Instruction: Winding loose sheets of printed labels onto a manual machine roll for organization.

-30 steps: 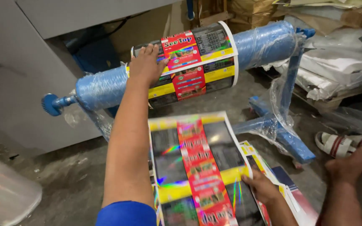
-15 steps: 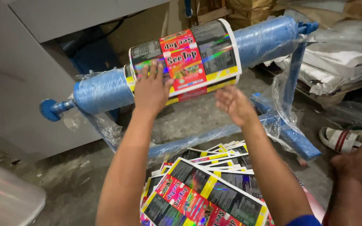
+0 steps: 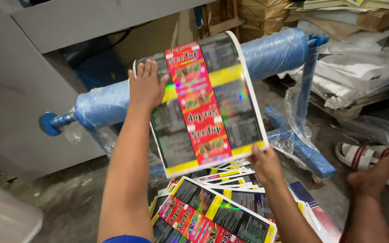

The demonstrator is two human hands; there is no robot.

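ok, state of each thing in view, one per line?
printed sheet: draped over the roller, lower end hanging free
blue roller: horizontal on its stand, wrapped in film
left hand: flat on the sheet's top edge
right hand: gripping the sheet's bottom corner
sheet pile: fanned out unevenly on the floor

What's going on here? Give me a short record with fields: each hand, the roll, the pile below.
left hand: pressed flat on the printed film near the top of the roll
right hand: pinching the lower right corner of the printed film
roll: blue-wrapped, lying across a blue stand
pile of cut sheets: fanned out on the floor below the film
also there: sandal at right
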